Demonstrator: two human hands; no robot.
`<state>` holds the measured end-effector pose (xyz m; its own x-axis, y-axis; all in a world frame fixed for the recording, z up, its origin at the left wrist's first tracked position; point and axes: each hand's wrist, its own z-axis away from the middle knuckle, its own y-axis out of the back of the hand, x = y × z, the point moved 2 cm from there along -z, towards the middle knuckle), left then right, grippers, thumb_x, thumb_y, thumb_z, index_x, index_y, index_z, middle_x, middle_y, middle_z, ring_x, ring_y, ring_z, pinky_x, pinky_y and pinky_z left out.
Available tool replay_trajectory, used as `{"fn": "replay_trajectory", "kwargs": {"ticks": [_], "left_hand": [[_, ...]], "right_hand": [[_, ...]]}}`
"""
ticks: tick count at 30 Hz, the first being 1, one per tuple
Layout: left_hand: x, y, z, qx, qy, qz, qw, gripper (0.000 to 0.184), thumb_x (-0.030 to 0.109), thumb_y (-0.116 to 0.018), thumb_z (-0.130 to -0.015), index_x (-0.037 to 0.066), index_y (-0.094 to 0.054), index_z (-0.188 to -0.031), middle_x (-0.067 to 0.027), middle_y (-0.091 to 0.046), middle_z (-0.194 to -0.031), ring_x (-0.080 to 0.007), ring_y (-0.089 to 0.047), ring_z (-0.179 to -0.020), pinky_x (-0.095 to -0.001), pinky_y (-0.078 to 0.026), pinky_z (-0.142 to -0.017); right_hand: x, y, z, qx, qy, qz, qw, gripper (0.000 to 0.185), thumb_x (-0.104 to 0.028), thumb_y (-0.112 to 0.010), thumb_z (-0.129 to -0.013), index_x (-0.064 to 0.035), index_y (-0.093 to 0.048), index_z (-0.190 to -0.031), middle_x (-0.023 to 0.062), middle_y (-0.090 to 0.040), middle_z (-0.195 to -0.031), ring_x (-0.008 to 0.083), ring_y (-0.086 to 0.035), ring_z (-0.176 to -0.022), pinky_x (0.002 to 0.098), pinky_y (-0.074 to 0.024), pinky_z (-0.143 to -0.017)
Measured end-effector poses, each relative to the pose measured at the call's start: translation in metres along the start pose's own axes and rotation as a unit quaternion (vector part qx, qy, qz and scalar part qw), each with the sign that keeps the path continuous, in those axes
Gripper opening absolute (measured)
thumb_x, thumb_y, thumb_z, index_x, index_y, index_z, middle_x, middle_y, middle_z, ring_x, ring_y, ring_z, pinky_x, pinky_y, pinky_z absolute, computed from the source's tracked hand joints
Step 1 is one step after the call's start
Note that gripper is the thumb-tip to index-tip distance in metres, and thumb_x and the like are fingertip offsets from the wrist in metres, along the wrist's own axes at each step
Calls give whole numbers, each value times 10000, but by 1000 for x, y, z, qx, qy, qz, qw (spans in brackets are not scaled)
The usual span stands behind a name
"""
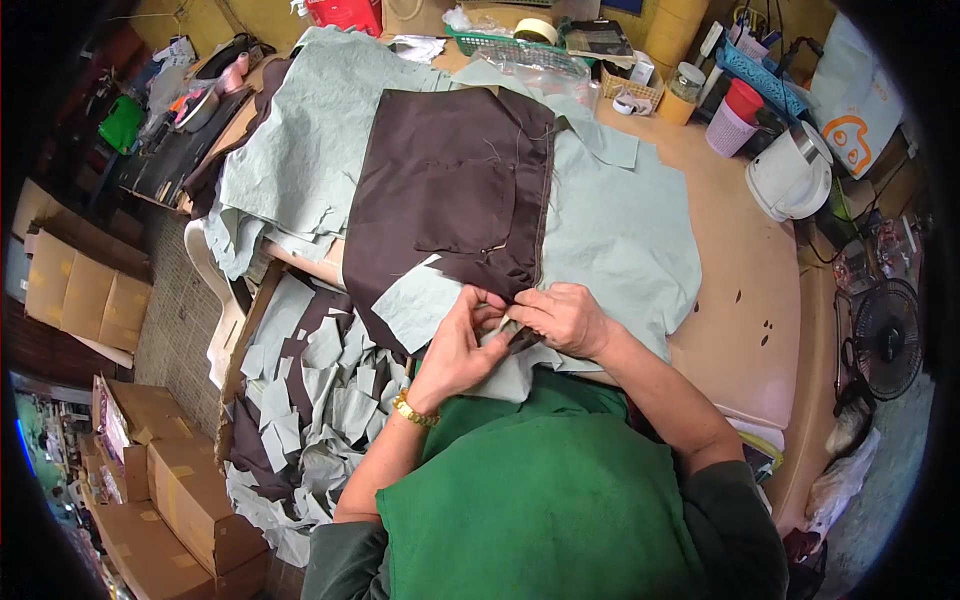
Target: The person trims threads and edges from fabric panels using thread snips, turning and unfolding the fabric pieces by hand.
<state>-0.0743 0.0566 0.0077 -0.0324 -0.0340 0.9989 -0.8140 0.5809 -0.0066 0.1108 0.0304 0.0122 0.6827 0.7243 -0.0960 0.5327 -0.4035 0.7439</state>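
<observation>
A dark brown cloth piece point(400, 150) with a square patch pocket point(465, 205) and loose threads lies over pale grey-green fabric point(620, 240). At its lower edge, my left hand point(462, 345) has its fingers curled and closed on the gathered cloth. Close beside it, my right hand point(568, 318) pinches the same edge between thumb and fingertips. Whether a small tool is in the fingers cannot be made out. A pale fabric flap point(415, 305) sticks out to the left of my left hand.
Stacked pale fabric point(310, 130) covers the table's left. A box of fabric scraps point(310, 390) stands below it. Along the back and right are a green basket point(520, 50), a glass jar point(683, 92), a pink cup point(733, 128) and a white kettle point(790, 175). A black fan point(887, 338) is at far right.
</observation>
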Motion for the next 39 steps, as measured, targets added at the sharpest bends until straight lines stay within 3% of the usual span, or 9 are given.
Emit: {"fn": "replay_trajectory", "kwargs": {"ticks": [6, 10, 13, 19, 24, 30, 32, 35, 39], "left_hand": [[-3, 11, -15, -6, 99, 92, 991, 134, 29, -663, -920, 8, -617, -1043, 31, -626, -835, -22, -539, -741, -186, -428, -639], [-2, 5, -17, 30, 76, -27, 996, 58, 8, -689, -885, -4, -680, -941, 40, -643, -780, -19, -531, -659, -190, -426, -574], [4, 7, -13, -64, 154, -121, 979, 193, -30, -652, -811, 1, -765, -965, 71, -568, -648, 3, -452, -598, -193, -377, -540], [6, -8, -10, -110, 133, -66, 983, 233, -38, -659, -823, -1, -743, -1037, 53, -613, -748, 5, -484, -653, -194, -424, -591], [1, -18, -6, -55, 117, 79, 988, 168, -49, -640, -829, -4, -721, -969, 56, -602, -757, 11, -488, -673, -189, -427, -598], [6, -8, -7, -175, 196, -89, 961, 307, -63, -638, -853, -30, -642, -1159, 5, -670, -952, 2, -532, -730, -175, -466, -666], [10, -9, -8, -170, 197, -47, 964, 430, -70, -632, -852, -37, -591, -1279, -7, -663, -1003, -1, -546, -766, -167, -467, -691], [5, -8, -7, -149, 167, 35, 974, 486, -68, -623, -856, -45, -556, -1337, -7, -647, -1027, -8, -558, -806, -165, -468, -720], [10, -9, -8, -141, 176, 55, 973, 483, -64, -615, -861, -57, -549, -1340, -1, -636, -1033, -16, -566, -840, -169, -472, -739]], "right_hand": [[-1, 3, 9, 67, -287, -317, 901, 227, 60, -719, -754, -28, -665, -957, 54, -647, -909, 157, -692, -780, 301, -546, -620], [17, 3, 24, 33, -376, -289, 880, 172, 54, -669, -827, -2, -664, -989, 74, -663, -910, 123, -674, -795, 264, -544, -700], [41, 12, 37, 9, -403, -305, 863, 82, -10, -682, -873, 13, -671, -952, 25, -665, -831, 59, -591, -758, 232, -486, -676], [42, 28, 25, -41, -479, -290, 828, 173, -90, -773, -826, -17, -676, -949, -25, -639, -803, 39, -540, -737, 219, -456, -679], [-3, 11, 20, -26, -448, -347, 824, 313, -202, -813, -792, 8, -683, -984, 94, -693, -899, 150, -625, -764, 295, -511, -689], [-3, -2, 28, -77, -531, -329, 778, 263, -195, -749, -855, 18, -660, -981, 112, -692, -958, 159, -652, -809, 320, -515, -684], [-12, 8, 21, 83, -492, -244, 832, 231, -175, -717, -875, -16, -641, -1023, 93, -671, -1046, 199, -658, -858, 348, -505, -694], [-19, 27, 22, 131, -454, -171, 864, 240, -143, -722, -847, -62, -633, -1055, 58, -639, -1039, 236, -644, -861, 373, -481, -698], [-42, 55, 23, 16, -321, 13, 947, 286, -121, -788, -737, -100, -671, -997, 35, -604, -886, 225, -599, -729, 343, -413, -647]]}}
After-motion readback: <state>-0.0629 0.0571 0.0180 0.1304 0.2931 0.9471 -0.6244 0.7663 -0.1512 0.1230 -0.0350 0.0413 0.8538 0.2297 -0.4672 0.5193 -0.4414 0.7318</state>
